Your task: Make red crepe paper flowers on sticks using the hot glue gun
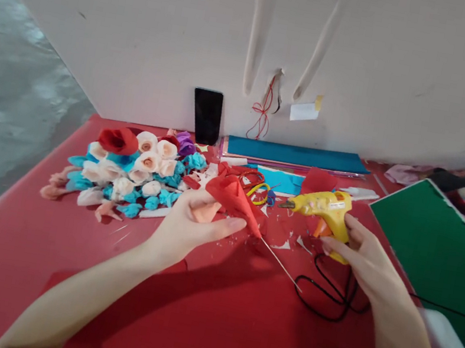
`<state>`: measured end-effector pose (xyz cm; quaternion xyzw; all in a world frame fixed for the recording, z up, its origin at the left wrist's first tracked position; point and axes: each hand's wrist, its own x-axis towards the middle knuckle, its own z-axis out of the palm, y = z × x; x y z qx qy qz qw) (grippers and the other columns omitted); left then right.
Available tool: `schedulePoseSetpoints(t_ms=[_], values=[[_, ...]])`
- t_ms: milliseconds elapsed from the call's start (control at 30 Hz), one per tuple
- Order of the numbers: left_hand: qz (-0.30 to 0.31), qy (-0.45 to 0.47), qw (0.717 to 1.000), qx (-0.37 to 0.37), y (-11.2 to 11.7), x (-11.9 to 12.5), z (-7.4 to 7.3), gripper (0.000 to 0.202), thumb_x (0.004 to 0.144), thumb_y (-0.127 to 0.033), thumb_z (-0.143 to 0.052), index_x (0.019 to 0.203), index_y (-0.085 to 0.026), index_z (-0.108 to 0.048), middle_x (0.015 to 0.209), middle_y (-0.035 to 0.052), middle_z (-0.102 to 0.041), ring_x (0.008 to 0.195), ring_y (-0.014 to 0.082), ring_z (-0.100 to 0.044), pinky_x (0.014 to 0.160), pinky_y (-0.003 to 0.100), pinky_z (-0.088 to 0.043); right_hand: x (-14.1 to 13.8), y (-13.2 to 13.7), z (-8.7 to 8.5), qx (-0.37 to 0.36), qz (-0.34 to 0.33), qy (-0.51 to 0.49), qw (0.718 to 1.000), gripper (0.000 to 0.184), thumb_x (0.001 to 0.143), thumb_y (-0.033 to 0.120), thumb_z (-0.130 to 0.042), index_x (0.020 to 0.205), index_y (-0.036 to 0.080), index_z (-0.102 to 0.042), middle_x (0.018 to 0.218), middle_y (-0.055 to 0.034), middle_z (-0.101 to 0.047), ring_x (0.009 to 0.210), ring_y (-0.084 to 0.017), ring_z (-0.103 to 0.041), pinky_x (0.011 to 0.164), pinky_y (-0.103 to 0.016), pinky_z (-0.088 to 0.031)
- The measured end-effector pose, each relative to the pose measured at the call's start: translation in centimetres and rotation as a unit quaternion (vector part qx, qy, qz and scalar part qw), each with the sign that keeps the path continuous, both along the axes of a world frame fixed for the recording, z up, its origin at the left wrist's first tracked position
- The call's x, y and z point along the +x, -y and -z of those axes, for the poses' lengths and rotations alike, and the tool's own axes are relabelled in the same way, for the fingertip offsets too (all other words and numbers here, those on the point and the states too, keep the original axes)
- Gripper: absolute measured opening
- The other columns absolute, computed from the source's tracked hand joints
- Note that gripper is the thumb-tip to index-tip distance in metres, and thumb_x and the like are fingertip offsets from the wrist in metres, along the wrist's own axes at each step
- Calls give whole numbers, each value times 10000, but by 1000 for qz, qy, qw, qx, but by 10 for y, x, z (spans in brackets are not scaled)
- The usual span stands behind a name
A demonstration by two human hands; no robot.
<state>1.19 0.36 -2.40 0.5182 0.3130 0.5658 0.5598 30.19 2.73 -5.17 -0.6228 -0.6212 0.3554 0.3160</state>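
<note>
My left hand (188,220) is closed round a red paper flower (237,200), whose thin stem (279,263) slants down to the right. In my right hand (364,254) is a yellow glue gun (321,204), gripped by its handle. The gun's nozzle points left toward the flower, and a gap lies between them. An orange trigger shows below the gun's body. Its black cord (319,316) loops on the red tabletop (206,325) beneath. Yellow-handled scissors (261,193) lie behind the flower, partly covered by scraps.
Several finished paper flowers (144,161) in white, blue and red are heaped at the left. A phone (206,116) leans upright against the pale wall. Blue paper (294,153) lies along the back; a green board (438,258) is at the right, beside mixed clutter.
</note>
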Motion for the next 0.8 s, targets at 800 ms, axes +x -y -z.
schedulePoseSetpoints(t_ms=[800], values=[[107, 117, 964, -215, -4, 12, 5, 119, 660, -249, -779, 766, -204, -744, 782, -11, -726, 730, 86, -659, 750, 146, -518, -25, 10, -19, 255, 33, -8, 966, 540, 540, 450, -790, 957, 246, -514, 880, -31, -500, 744, -194, -524, 592, -323, -459]])
